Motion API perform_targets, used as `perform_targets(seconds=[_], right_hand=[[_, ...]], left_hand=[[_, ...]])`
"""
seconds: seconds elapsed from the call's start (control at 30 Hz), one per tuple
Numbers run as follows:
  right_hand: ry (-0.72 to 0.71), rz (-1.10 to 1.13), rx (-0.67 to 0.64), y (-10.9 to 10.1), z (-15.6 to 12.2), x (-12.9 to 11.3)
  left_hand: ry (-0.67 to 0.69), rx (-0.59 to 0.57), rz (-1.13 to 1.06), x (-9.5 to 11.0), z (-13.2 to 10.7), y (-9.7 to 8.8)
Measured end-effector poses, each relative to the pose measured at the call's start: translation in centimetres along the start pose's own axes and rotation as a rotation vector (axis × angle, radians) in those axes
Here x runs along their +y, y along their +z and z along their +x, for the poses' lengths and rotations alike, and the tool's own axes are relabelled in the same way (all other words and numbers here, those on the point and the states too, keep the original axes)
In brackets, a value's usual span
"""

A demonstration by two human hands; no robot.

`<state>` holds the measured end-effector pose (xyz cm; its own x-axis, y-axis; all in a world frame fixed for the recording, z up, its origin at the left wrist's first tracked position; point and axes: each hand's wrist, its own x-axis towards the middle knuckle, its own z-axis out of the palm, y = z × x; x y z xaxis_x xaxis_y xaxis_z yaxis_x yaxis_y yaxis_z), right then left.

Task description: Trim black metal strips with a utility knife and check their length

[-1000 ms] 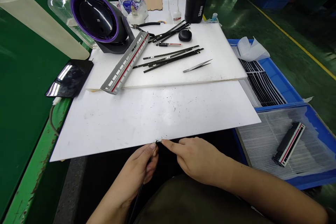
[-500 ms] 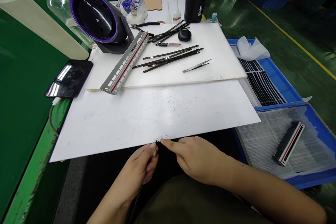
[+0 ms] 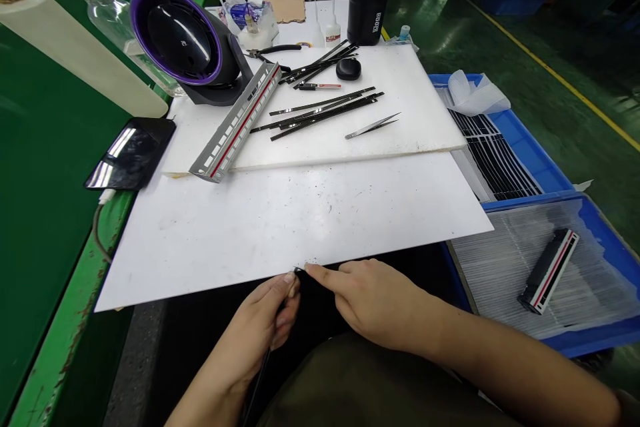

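Observation:
My left hand (image 3: 267, 313) is closed around a thin black strip (image 3: 259, 383). The strip's short end pokes out between thumb and forefinger at the front edge of the white board (image 3: 210, 240), and its rest trails down toward my lap. My right hand (image 3: 377, 303) has its index finger stretched out, the fingertip at or very near that strip end. Its other fingers curl under, partly hidden, and I see nothing held in them. Small dark crumbs lie on the board just beyond the fingertips.
On a white foam slab (image 3: 425, 123) lie black strips (image 3: 325, 113), tweezers (image 3: 373, 127), a pen (image 3: 320, 87), pliers (image 3: 275, 50) and a slotted grey rail (image 3: 237, 123). A purple-rimmed fan (image 3: 183, 40) and black bottle (image 3: 367, 7) stand behind. Blue trays (image 3: 550, 180) sit right.
The hands keep nearly the same pose at the strip's end. The whole view has shifted very slightly; nothing on the table has moved.

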<state>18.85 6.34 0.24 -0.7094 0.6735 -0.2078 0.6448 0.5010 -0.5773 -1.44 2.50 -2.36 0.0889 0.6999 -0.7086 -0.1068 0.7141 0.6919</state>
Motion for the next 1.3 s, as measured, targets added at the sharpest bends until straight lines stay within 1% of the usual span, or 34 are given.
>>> perform_targets(seconds=[0.17, 0.4, 0.7, 0.77, 0.83, 0.9, 0.97, 1.03, 1.17, 1.3], right_hand=[[-0.004, -0.006, 0.002, -0.4, -0.1, -0.2], [-0.01, -0.009, 0.0, 0.0, 0.0, -0.1], [0.004, -0.109, -0.023, 0.1, -0.1, -0.2], [0.011, -0.122, -0.02, 0.3, -0.1, -0.2], [0.023, -0.115, -0.019, 0.3, -0.2, -0.1], [0.04, -0.067, -0.008, 0.2, -0.3, 0.1], [0.063, 0.008, 0.024, -0.3, -0.6, 0.3], [0.091, 0.067, 0.064, -0.8, -0.9, 0.5], [0.15, 0.072, 0.097, -1.5, -1.7, 0.6], [0.189, 0.02, 0.063, -1.1, -2.5, 0.5]], left_hand=[[-0.004, 0.0, 0.008, 0.1, -0.1, 0.0], [0.003, 0.004, 0.008, 0.0, -0.1, 0.0], [0.019, 0.003, 0.028, 0.0, -0.1, 0.1], [0.009, 0.004, 0.018, 0.1, 0.0, 0.1], [-0.021, -0.006, -0.039, 0.3, -0.1, 0.0], [-0.08, -0.059, -0.173, 0.6, -0.4, -0.3], [-0.139, -0.143, -0.339, 1.0, -0.8, -0.5], [-0.174, -0.225, -0.452, 1.3, -1.3, -0.8], [-0.185, -0.31, -0.533, 1.5, -1.9, -0.8], [-0.189, -0.345, -0.584, 1.6, -2.1, -0.6]])
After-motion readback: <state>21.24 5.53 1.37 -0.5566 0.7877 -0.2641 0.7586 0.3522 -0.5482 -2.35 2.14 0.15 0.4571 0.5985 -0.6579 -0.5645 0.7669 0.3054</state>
